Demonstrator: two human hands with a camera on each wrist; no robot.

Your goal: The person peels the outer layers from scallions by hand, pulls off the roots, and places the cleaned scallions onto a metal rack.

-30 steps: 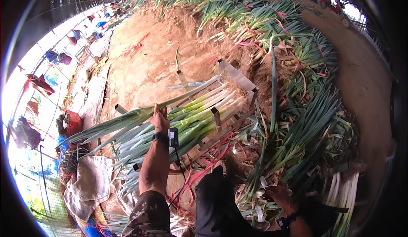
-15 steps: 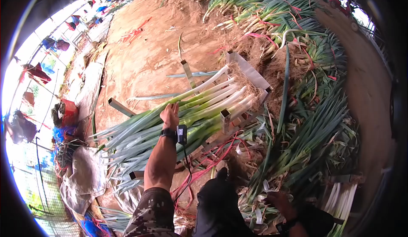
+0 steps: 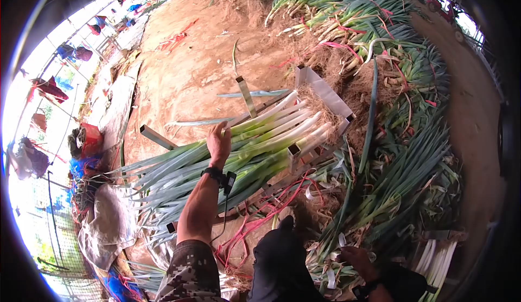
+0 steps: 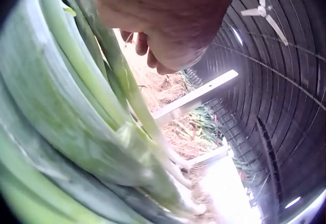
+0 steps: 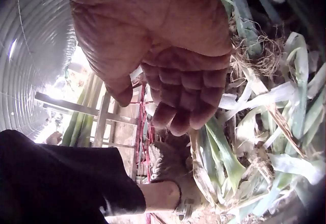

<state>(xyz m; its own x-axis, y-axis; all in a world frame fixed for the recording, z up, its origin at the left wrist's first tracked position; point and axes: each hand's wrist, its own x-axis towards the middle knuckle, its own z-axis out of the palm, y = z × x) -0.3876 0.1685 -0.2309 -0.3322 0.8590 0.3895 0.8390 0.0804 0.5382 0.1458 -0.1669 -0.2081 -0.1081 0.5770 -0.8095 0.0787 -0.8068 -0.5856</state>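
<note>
Head view: your left hand lies, fingers straight, on the long green-and-white leeks in the grey metal rack, dead centre; your right hand sits at 5 o'clock. Left wrist: leeks fill 7 o'clock under your palm. Right wrist: fingers loosely curled, gripping nothing, above trimmed leaves.
</note>
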